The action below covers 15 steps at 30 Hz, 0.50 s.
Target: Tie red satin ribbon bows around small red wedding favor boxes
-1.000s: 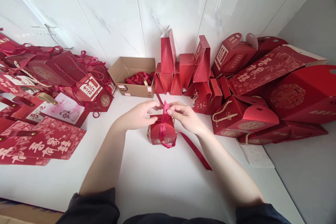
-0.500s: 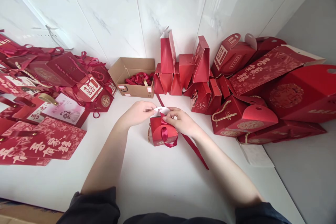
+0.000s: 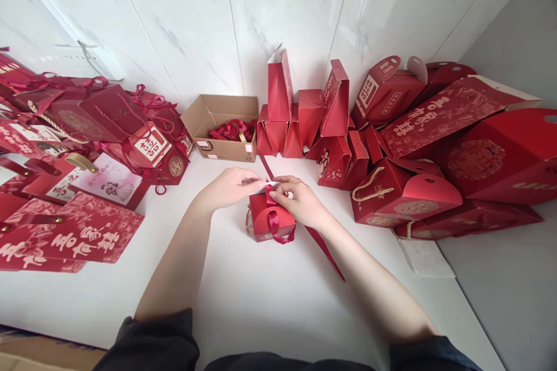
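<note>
A small red gift box [image 3: 261,223] stands on the white table in front of me, with a dark red ribbon [image 3: 274,221] looped down its near side. My left hand [image 3: 230,186] pinches the white-lined top flap from the left. On the other side, my right hand [image 3: 299,200] is closed with thumb and fingers on the ribbon at the top of the box. One ribbon length trails across the table under my right forearm, and another runs out behind the box. A twisted cord handle [image 3: 248,221] shows at the box's left side. My fingers partly hide the flap.
Behind the hands stands a cardboard box [image 3: 226,151] with coiled red ribbon [image 3: 234,129] inside. Open red boxes [image 3: 278,136] are stacked against the tiled wall. Large red gift boxes [image 3: 418,197] crowd the right, and ribbon-tied boxes and bags [image 3: 96,232] fill the left.
The white-lined flap has tipped down so less of its white side shows. My left fingertips have shifted slightly right, closer to my right hand.
</note>
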Each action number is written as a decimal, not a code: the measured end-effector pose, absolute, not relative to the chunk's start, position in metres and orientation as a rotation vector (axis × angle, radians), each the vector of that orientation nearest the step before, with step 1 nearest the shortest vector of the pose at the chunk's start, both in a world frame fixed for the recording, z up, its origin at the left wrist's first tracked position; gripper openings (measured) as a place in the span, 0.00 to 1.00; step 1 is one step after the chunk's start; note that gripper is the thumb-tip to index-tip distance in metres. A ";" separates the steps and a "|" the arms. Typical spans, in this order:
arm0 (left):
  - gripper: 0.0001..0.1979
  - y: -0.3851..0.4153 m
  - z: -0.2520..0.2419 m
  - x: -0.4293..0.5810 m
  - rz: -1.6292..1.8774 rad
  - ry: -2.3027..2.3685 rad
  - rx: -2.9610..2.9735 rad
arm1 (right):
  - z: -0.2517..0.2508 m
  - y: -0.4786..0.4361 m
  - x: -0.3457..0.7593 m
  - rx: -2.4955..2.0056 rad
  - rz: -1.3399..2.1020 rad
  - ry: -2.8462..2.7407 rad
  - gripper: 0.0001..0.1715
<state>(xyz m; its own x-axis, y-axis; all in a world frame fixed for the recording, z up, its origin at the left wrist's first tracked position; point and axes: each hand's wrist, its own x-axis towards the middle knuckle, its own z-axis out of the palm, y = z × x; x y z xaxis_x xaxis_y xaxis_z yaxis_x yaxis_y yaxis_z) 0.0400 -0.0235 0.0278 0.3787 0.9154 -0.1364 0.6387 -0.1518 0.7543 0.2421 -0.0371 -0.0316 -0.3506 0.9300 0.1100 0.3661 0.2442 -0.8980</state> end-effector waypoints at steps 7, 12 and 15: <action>0.17 -0.022 0.025 0.048 0.493 1.338 1.910 | -0.032 -0.037 0.241 -1.193 1.071 -1.846 0.13; 0.13 -0.020 0.022 0.049 0.612 1.315 1.827 | -0.030 -0.036 0.242 -1.187 1.090 -1.849 0.12; 0.12 -0.020 0.023 0.049 0.637 1.314 1.730 | -0.029 -0.035 0.245 -1.178 1.094 -1.859 0.13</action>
<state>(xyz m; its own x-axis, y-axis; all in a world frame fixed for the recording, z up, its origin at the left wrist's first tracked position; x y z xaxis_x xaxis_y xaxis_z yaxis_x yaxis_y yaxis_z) 0.0486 -0.0204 0.0232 0.3179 0.9434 -0.0942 0.5105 -0.0865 0.8555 0.2446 -0.0354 -0.0286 -0.3670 0.9250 0.0989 0.3624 0.2400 -0.9006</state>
